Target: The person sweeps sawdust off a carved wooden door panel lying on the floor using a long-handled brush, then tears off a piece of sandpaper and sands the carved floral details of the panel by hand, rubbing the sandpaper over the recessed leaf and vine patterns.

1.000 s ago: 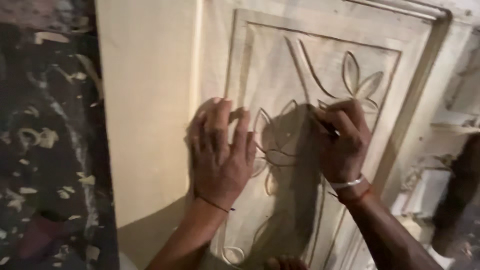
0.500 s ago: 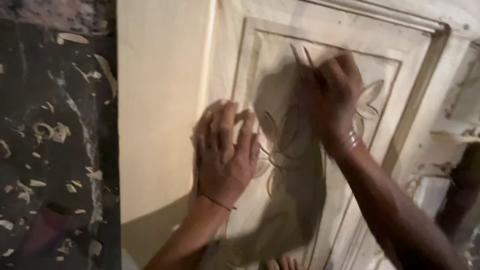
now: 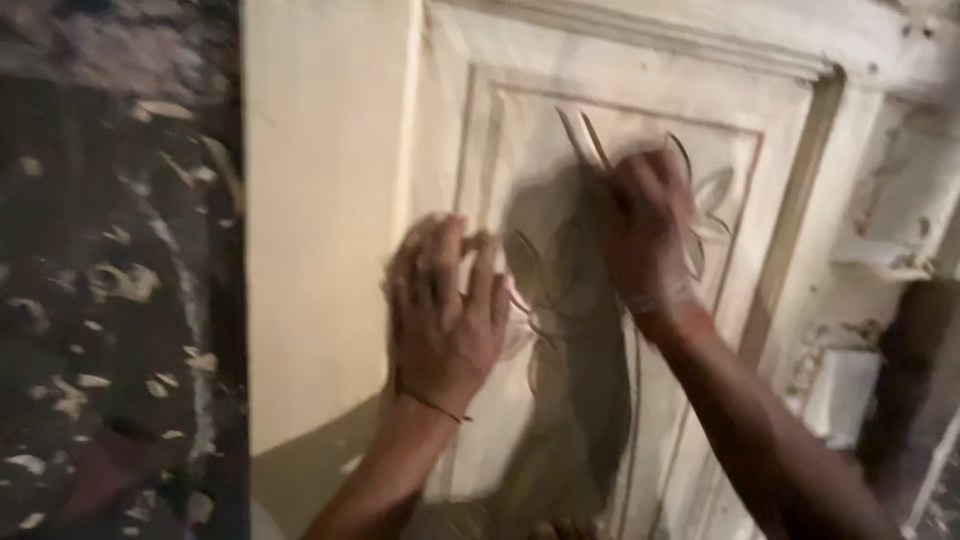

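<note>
A pale wooden door panel with a raised moulded frame lies in front of me. Dark curved lines of a leaf and flower pattern run across its recessed middle. My left hand rests flat on the panel at the left side of the pattern, fingers spread, a thin thread around the wrist. My right hand is closed near the top of the pattern, just below two long drawn strokes. It is blurred; the thin marking tool it gripped earlier is hidden by the fingers. A pale band circles that wrist.
A dark floor strewn with several pale wood shavings lies left of the panel. To the right are more pale moulded wood pieces and a dark upright shape.
My right hand has moved up the panel from the middle of the pattern to its top. The left hand stays pressed in place. The view has shifted closer.
</note>
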